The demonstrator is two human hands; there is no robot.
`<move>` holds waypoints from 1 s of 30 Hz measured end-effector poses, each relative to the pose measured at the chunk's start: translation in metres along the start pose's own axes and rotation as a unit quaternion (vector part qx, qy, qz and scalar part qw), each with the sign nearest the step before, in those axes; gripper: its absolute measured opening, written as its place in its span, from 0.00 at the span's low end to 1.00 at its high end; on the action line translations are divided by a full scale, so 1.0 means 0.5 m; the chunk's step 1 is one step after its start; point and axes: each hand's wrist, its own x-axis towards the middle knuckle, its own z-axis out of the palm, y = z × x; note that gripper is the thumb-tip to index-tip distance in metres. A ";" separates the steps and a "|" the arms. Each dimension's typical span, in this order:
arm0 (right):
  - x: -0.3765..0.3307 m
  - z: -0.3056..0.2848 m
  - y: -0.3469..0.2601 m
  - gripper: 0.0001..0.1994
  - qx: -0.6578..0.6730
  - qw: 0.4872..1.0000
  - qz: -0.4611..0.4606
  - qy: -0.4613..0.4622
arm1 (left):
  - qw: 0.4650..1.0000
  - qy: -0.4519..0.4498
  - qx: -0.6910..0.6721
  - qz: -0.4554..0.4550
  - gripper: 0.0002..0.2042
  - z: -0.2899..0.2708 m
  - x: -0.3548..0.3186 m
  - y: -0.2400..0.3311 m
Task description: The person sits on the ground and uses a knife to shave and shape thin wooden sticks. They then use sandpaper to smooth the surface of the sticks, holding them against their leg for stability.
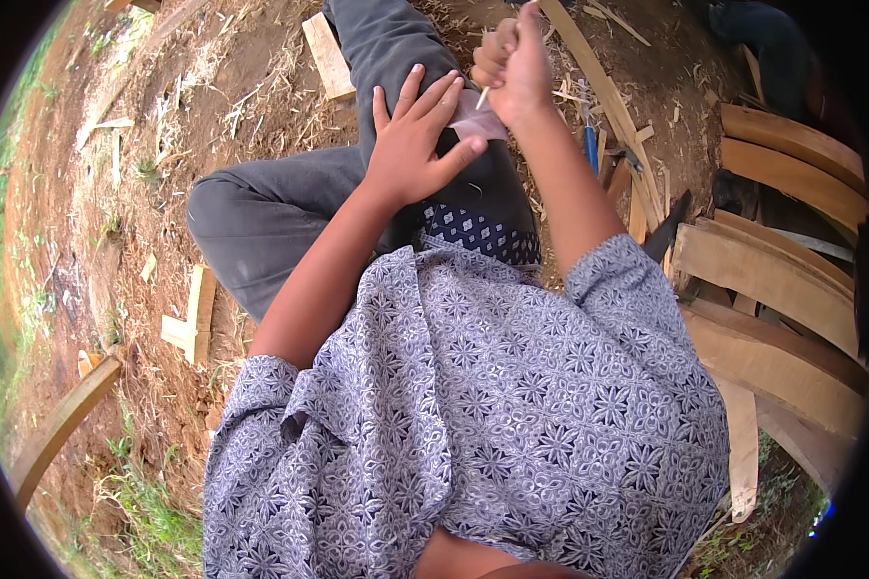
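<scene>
As we look down past our patterned shirt, this is how the work stands.
Left hand: our left hand (417, 135) lies flat with fingers spread, pressing a small pale sheet (477, 120) against our thigh in grey trousers (290, 207).
Right hand: our right hand (514, 60) is closed in a fist around a thin pale stick (483, 96), its lower tip touching the sheet's upper edge, right beside the left fingertips.
Where the sheet sits: on the raised knee, half covered by the left palm, one corner showing.
Done so far: we judge the sheet is pinned and the stick is brought to it; any mark or cut is too small to tell.
Left to do: most of the sheet looks untouched, so we reckon we're early on.
Around us: curved wooden planks (772, 280) stacked to the right, offcuts (195, 318) and shavings on the dirt.
</scene>
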 end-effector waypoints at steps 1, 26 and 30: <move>-0.001 -0.004 0.010 0.29 -0.028 0.999 -0.014 -0.004 | 1.000 -0.010 -0.021 -0.009 0.36 0.004 0.002 -0.004; -0.104 -0.053 0.052 0.30 -0.051 0.997 -0.062 0.017 | 0.991 -0.017 0.134 0.008 0.36 -0.004 -0.005 0.014; -0.016 -0.027 0.064 0.30 -0.066 0.991 -0.108 0.039 | 0.990 -0.017 0.140 0.008 0.36 -0.004 0.000 0.013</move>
